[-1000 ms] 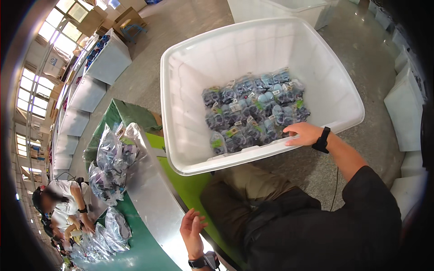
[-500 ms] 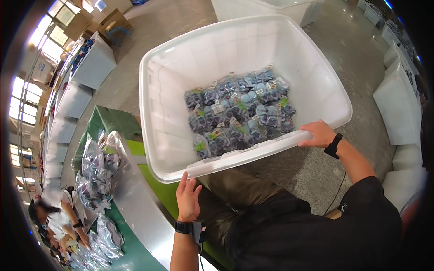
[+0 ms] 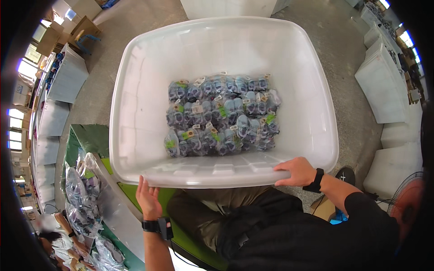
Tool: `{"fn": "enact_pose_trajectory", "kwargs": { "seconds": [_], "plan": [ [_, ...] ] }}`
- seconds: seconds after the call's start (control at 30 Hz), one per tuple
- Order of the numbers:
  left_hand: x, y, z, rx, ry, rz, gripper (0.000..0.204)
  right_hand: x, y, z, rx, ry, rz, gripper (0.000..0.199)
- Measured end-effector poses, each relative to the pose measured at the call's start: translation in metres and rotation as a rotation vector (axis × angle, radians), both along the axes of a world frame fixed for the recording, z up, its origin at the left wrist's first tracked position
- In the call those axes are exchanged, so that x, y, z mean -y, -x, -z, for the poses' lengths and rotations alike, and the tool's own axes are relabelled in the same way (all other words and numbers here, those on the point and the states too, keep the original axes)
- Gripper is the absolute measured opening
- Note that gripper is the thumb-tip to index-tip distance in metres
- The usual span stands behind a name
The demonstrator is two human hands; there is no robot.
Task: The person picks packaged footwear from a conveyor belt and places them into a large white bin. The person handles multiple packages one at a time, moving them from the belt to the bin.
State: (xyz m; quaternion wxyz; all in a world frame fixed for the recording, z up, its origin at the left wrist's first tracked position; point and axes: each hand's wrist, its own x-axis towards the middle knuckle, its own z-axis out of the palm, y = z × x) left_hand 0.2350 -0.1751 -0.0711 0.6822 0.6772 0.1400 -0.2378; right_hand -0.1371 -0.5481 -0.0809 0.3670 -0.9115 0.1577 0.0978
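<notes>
A large white plastic bin [image 3: 140,104] stands before me, its near rim close to my lap. On its floor lie rows of clear-bagged blue-grey footwear [image 3: 221,115] with white and green tags. My right hand [image 3: 296,172] is hooked over the near rim on the right side, closed on it. At the near left corner, my left hand [image 3: 148,198] touches the rim with its fingers stretched up and apart. Part of the left fingertips is hidden by the rim.
At left is a metal-edged table [image 3: 115,221] with clear-bagged goods [image 3: 83,194]; a co-worker [image 3: 68,235] is beside it. White bins line both sides, including one [image 3: 379,77] at right. A fan [image 3: 409,194] and a cardboard box [image 3: 323,210] stand near my right side.
The bin has turned to sit squarer to me and lies further left in view. Both hands have moved left with its rim, keeping about the same poses.
</notes>
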Motion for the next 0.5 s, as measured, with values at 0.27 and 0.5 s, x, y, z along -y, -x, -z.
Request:
{"fn": "enact_pose_trajectory", "kwargs": {
  "seconds": [0.27,0.5],
  "plan": [
    [0.079,-0.058,0.038,0.027,0.026,0.108,0.063,0.05,-0.044,0.036,-0.06,0.106,0.0,0.051],
    [0.141,-0.095,0.048,-0.024,-0.019,0.225,0.054,0.089,-0.097,0.073,-0.006,0.151,-0.008,0.05]
  ]
}}
